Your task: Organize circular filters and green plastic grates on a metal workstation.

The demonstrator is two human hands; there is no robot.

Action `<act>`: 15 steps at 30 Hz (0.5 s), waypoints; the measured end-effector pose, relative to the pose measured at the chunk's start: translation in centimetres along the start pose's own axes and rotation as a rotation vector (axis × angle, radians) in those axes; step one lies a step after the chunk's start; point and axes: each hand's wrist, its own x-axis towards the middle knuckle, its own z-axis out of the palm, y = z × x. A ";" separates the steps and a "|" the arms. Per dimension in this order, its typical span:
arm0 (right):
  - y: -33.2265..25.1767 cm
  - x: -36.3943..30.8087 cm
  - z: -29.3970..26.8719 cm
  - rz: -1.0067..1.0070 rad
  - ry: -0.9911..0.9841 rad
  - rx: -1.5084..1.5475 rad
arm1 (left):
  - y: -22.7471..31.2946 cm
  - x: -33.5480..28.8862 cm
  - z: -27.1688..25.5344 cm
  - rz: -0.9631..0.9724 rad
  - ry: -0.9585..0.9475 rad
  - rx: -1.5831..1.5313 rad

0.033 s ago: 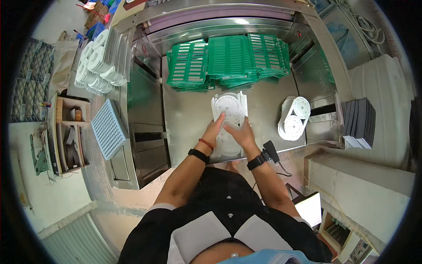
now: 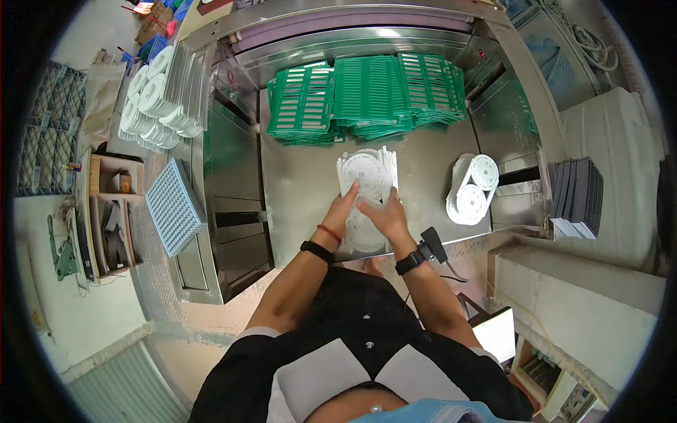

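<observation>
A stack of white panels (image 2: 367, 168) with round board outlines lies on the steel table (image 2: 296, 190) in front of me. My left hand (image 2: 343, 209) grips its lower left part, fingers laid on the top panel. My right hand (image 2: 381, 216) holds the lower right part, close beside the left hand. More white round boards (image 2: 364, 238) show just under my wrists near the table's front edge. I cannot tell whether the panels are lifted or resting flat.
Stacks of green slotted panels (image 2: 367, 95) fill the back of the table. A pile of white round boards (image 2: 472, 189) sits at the right. Left of the table are white discs (image 2: 156, 99), a blue-grey grid tray (image 2: 171, 206) and a dark stack (image 2: 580, 194) at far right.
</observation>
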 end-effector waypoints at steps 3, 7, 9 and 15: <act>-3.7 -1.6 -1.2 0.001 -0.097 -0.113 | -0.3 -2.6 -0.2 0.077 0.037 -0.175; -3.1 -1.4 -0.7 -0.032 -0.186 -0.017 | -1.6 -3.9 -1.4 0.281 0.008 -0.327; -3.7 -1.0 -0.4 -0.012 -0.152 0.059 | -1.3 -4.9 -1.7 0.422 0.131 -0.331; -6.6 0.7 1.4 -0.276 -0.495 0.251 | 0.3 -7.9 -2.7 0.698 0.238 -0.308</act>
